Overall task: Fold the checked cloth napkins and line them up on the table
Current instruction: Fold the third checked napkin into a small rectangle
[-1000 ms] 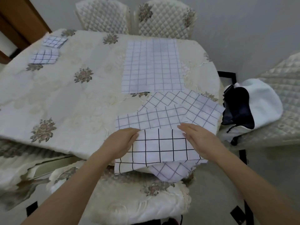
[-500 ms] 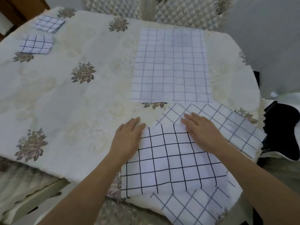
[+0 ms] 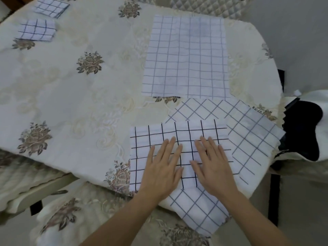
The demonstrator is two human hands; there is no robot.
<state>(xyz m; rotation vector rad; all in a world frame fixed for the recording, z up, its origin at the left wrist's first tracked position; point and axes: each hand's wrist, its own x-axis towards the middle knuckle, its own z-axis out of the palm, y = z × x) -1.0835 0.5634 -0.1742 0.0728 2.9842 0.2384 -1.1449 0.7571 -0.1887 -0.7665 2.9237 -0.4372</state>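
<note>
The napkin with the dark black checks lies at the near edge of the worktop, right of the middle, and its edges run almost square to the viewer. Both hands rest flat on it with the palms down. The left hand and the right hand are side by side, close but not touching, and their fingers are straight and a little spread, pointing to the far side. Under this napkin is a larger napkin with pale blue-grey checks. It is turned diagonally, and one corner of it hangs over the near edge. Just beyond it, a third napkin with thin blue lines is laid open and flat. At the far left corner, two small folded napkins lie near each other, one nearer and one farther. A cream tablecloth with brown flower patterns covers the worktop. On the right, a dark and white garment lies on a seat, and quilted chair backs stand at the far side.
</note>
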